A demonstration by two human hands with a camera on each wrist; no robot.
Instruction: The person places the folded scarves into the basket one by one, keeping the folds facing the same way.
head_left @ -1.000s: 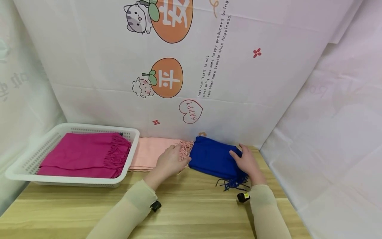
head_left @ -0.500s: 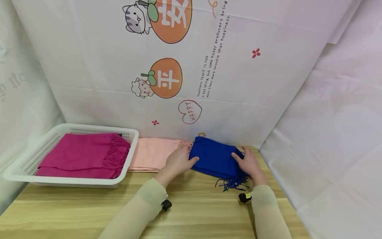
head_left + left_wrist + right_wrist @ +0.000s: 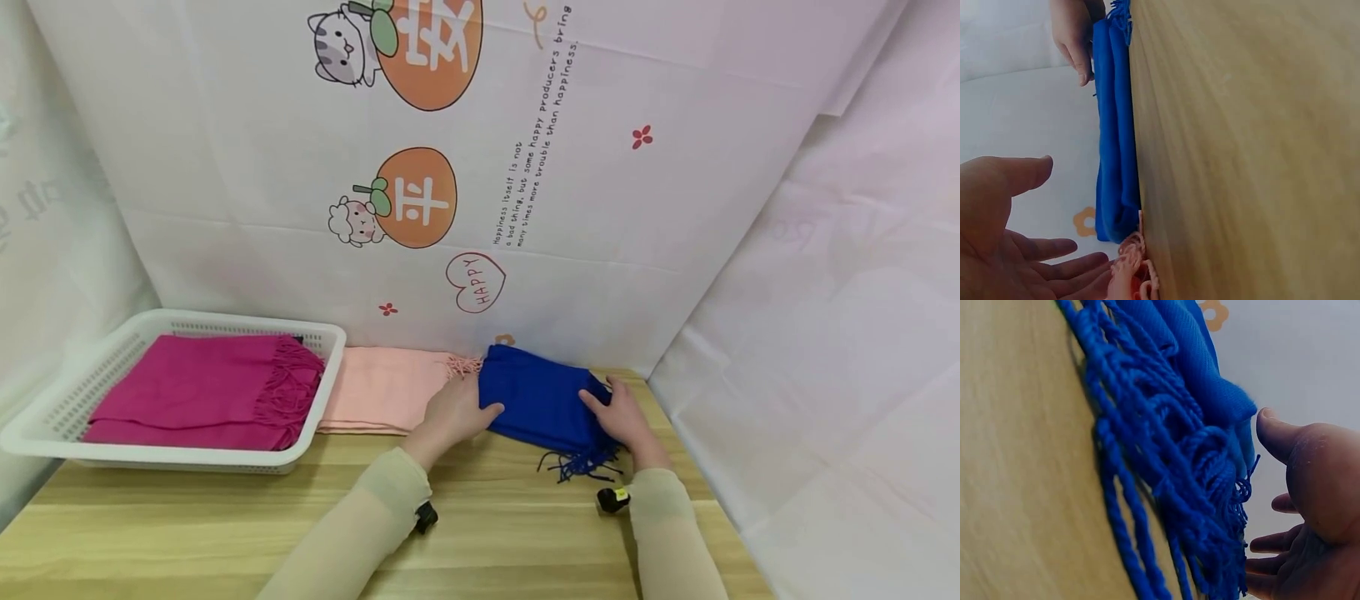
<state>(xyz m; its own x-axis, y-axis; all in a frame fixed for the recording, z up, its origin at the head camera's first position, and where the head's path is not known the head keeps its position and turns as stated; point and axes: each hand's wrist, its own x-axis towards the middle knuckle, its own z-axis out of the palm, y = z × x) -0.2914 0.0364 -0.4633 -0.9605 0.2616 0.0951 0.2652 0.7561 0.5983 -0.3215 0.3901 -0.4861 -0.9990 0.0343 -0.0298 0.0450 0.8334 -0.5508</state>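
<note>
Starting at the left: white basket (image 3: 60,417) on the table (image 3: 187,517), holding a folded magenta scarf (image 3: 195,392), fringe toward its right wall; pink scarf (image 3: 382,387) flat just beside the basket, against the backdrop (image 3: 600,208); left hand (image 3: 453,412) at the blue scarf's (image 3: 536,396) left edge, fingers straight and slightly spread, seemingly bracing that end; blue scarf folded into a thick stack at the table's back right, touching the pink fringe, knotted tassels (image 3: 581,462) spilling forward; right hand (image 3: 626,417) at its right end, fingers relaxed and apart, thumb above the cloth, apparently flanking the stack to square or lift it.
</note>
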